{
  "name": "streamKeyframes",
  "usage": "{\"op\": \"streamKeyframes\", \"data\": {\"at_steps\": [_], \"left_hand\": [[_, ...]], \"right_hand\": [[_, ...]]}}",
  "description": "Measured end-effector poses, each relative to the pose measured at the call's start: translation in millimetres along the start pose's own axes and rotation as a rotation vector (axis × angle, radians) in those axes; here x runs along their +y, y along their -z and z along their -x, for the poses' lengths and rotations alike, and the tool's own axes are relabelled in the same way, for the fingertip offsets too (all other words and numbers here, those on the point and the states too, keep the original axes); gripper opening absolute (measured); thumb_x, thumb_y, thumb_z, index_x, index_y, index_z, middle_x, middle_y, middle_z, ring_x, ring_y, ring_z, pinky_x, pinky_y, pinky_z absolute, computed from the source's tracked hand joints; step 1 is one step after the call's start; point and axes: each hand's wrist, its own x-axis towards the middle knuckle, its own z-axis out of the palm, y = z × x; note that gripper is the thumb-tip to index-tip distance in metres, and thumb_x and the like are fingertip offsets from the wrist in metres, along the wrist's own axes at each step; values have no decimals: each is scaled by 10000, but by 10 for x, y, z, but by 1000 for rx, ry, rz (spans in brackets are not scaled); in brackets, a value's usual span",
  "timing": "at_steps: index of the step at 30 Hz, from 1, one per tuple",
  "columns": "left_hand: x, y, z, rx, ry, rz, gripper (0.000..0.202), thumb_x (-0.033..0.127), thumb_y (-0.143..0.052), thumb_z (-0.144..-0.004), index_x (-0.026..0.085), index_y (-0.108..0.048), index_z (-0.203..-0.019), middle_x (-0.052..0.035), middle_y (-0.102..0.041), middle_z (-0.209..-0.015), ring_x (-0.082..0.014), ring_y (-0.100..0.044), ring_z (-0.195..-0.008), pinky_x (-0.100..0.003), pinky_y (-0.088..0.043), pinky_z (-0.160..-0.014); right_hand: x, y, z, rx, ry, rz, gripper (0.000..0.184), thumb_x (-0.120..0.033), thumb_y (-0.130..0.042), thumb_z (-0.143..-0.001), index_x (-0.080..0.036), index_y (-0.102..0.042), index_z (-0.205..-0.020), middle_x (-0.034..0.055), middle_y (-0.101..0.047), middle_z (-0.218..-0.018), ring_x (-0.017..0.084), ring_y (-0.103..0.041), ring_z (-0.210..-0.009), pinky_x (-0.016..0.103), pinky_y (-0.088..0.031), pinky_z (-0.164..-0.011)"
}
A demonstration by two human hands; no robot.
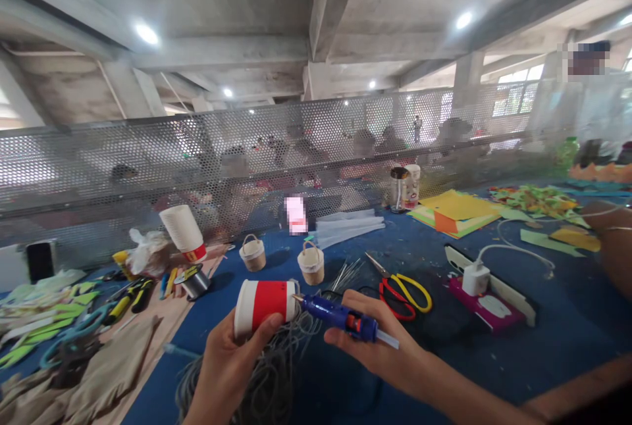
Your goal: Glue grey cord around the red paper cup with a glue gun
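My left hand is closed around a red and white paper cup, held on its side with the bottom pointing right. My right hand grips a blue glue gun. The gun's nozzle touches the cup's bottom edge. Grey cord lies in a loose heap on the blue table under both hands. Two small cup baskets with handles stand just beyond the hands.
Scissors with red and yellow handles lie to the right, beside a white power strip. A stack of paper cups, tools and paper scraps sit at left. Coloured paper lies far right. A perforated metal screen runs along the back.
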Motion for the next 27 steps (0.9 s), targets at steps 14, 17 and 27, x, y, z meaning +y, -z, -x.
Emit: {"op": "streamKeyframes", "data": {"at_steps": [14, 17, 27], "left_hand": [[-9, -9, 8, -35, -29, -7, 426, 498, -820, -653, 137, -741, -864, -22, -731, -692, -183, -616, -620, -253, -493, -572], [-32, -22, -9, -76, 18, 9, 445, 499, -822, -653, 136, -734, -893, -26, -737, -707, -193, -633, -638, -260, -495, -592], [-208, -221, -2, -338, 204, 331, 426, 458, -847, -656, 132, -750, -913, -70, -763, -769, -201, -681, -682, -301, -571, -676]], "right_hand": [[2, 13, -2, 37, -64, -75, 302, -359, -728, -862, -193, -528, -708, -43, -446, -762, 105, -416, -654, 230, -348, -583], [-9, 14, -20, 77, -91, -101, 300, -359, -736, -858, -195, -521, -728, -39, -458, -781, 111, -451, -690, 228, -376, -616], [-85, -8, 12, 122, 6, -92, 151, -294, -694, -889, -225, -619, -1001, 33, -587, -1058, 168, -595, -883, 264, -489, -764]]}}
